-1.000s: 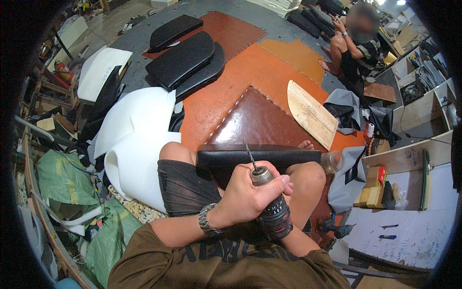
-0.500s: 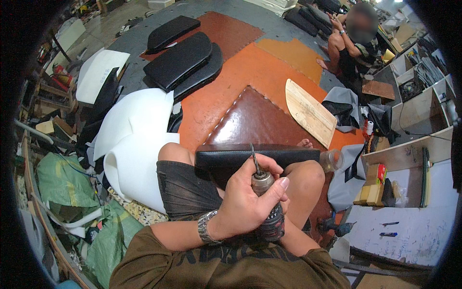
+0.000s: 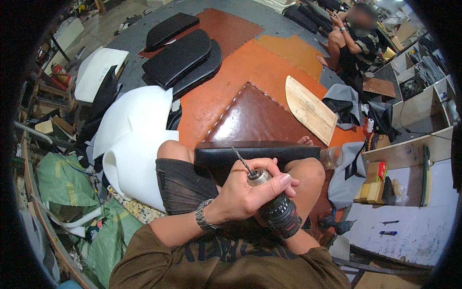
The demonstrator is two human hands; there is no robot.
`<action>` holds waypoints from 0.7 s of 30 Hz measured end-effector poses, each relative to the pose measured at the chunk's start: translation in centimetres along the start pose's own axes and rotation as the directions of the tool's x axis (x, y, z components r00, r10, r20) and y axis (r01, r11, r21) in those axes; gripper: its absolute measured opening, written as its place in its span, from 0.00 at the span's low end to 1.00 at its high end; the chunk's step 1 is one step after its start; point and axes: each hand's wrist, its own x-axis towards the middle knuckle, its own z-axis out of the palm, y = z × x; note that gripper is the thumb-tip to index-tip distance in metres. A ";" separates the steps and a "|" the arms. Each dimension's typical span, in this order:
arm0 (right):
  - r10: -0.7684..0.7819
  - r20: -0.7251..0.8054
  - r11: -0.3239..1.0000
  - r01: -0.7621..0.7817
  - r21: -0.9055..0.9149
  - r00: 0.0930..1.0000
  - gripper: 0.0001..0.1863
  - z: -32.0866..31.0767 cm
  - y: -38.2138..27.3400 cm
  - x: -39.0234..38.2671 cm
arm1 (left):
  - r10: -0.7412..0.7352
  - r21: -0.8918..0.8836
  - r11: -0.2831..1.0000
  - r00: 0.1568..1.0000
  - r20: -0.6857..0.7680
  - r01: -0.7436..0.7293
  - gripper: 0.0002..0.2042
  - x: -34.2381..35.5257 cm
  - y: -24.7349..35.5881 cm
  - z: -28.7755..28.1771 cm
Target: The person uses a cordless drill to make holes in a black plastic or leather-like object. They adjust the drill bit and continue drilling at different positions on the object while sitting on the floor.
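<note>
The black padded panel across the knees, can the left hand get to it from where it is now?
Probably yes. The left hand grips the drill by its chuck right beside the black padded panel, with nothing between them; it would only have to let go.

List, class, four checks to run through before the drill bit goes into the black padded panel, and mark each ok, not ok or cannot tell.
1. Left hand wrapped around the drill near the chuck: ok.
2. Right hand on the drill: cannot tell, hidden.
3. Bit tip over the black padded panel: ok.
4. Panel rests across the knees, bare legs directly beneath: not ok.
</note>
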 end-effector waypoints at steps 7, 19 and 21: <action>-0.139 0.092 0.983 0.126 0.135 0.986 0.10 -0.9 0.9 0.6 | 0.035 0.080 0.996 0.999 -0.032 -0.033 0.10 -0.1 -0.3 0.6; -0.696 0.146 -0.297 -0.466 0.833 0.703 0.10 -0.3 7.0 4.8 | -0.008 0.010 1.000 0.999 -0.047 0.009 0.09 -0.8 -0.2 1.0; -0.700 0.108 -0.313 -0.439 0.842 0.706 0.11 -0.8 7.8 5.2 | 0.005 0.026 1.000 0.999 -0.045 -0.004 0.09 -0.8 -0.2 1.0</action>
